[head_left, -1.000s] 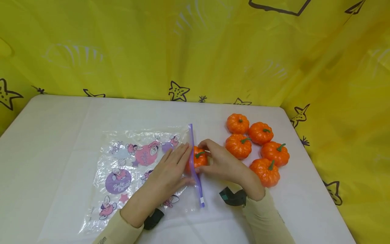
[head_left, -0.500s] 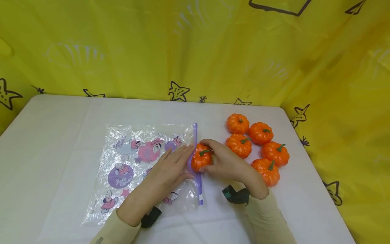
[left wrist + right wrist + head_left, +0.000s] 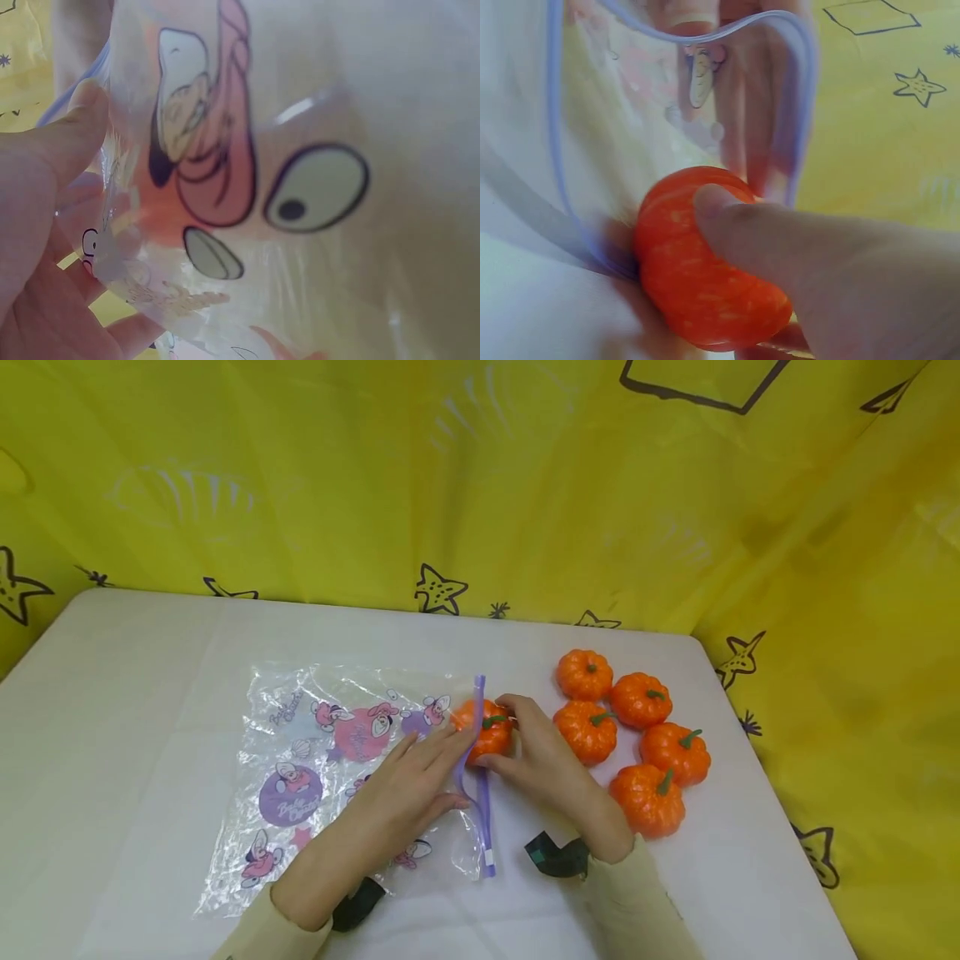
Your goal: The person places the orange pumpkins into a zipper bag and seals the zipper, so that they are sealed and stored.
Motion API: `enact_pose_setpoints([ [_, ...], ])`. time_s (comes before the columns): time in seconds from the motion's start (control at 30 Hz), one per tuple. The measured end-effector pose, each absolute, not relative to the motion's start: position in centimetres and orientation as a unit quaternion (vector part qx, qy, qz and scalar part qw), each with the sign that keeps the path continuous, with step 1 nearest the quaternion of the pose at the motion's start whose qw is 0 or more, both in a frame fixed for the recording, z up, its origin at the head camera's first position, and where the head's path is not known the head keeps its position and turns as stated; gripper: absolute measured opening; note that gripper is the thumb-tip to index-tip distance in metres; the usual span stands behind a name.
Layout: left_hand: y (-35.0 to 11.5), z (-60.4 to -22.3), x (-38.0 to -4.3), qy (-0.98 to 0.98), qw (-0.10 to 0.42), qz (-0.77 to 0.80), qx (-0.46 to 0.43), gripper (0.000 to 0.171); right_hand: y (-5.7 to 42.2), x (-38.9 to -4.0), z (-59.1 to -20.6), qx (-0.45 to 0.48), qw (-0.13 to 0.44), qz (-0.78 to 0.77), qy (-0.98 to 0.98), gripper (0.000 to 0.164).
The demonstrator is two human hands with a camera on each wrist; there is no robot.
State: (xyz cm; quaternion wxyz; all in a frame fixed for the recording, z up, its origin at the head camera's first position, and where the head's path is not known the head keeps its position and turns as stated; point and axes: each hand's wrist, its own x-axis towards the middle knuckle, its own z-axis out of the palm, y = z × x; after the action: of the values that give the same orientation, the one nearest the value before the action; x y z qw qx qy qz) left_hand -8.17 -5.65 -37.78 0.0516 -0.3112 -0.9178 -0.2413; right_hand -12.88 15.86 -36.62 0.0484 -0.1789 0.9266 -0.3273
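A small orange toy pumpkin (image 3: 495, 740) with a green stem sits partly inside the mouth of a clear, printed zip bag (image 3: 292, 795). The bag's purple zip edge (image 3: 484, 827) crosses over it. My right hand (image 3: 546, 762) grips the pumpkin from the right, its thumb pressed on the skin of the pumpkin (image 3: 705, 300) in the right wrist view. My left hand (image 3: 405, 781) lies over the bag near its mouth and holds the upper film between thumb and fingers. The left wrist view shows the pumpkin (image 3: 161, 214) blurred through the film.
Several more orange pumpkins (image 3: 585, 732) stand grouped at the right of the white table (image 3: 135, 693). A white slider (image 3: 490, 857) sits at the near end of the zip. Yellow printed cloth (image 3: 337, 485) hangs behind and to the right.
From half a second ago, my right hand has moved left with the pumpkin, which has passed from beside the zip edge to partly under it. The left hand has shifted slightly left.
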Motion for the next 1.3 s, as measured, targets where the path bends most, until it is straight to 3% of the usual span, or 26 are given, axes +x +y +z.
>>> enact_pose_setpoints([
  [0.33, -6.2, -37.8, -7.7, -0.916, 0.042, -0.247, -0.314, 0.075, 14.9, -12.1, -37.4, -0.141, 0.012, -0.353, 0.925, 0.054],
  [0.6, -6.4, -38.0, -7.4, -0.916, 0.046, -0.246, -0.314, 0.078, 15.3, -11.5, -37.7, -0.165, 0.053, -0.362, 0.916, 0.041],
  [1.3, -6.2, -37.4, -8.6, -0.907, 0.053, -0.275, -0.315, 0.069, 15.1, -12.5, -36.9, -0.211, 0.058, -0.338, 0.915, 0.041],
])
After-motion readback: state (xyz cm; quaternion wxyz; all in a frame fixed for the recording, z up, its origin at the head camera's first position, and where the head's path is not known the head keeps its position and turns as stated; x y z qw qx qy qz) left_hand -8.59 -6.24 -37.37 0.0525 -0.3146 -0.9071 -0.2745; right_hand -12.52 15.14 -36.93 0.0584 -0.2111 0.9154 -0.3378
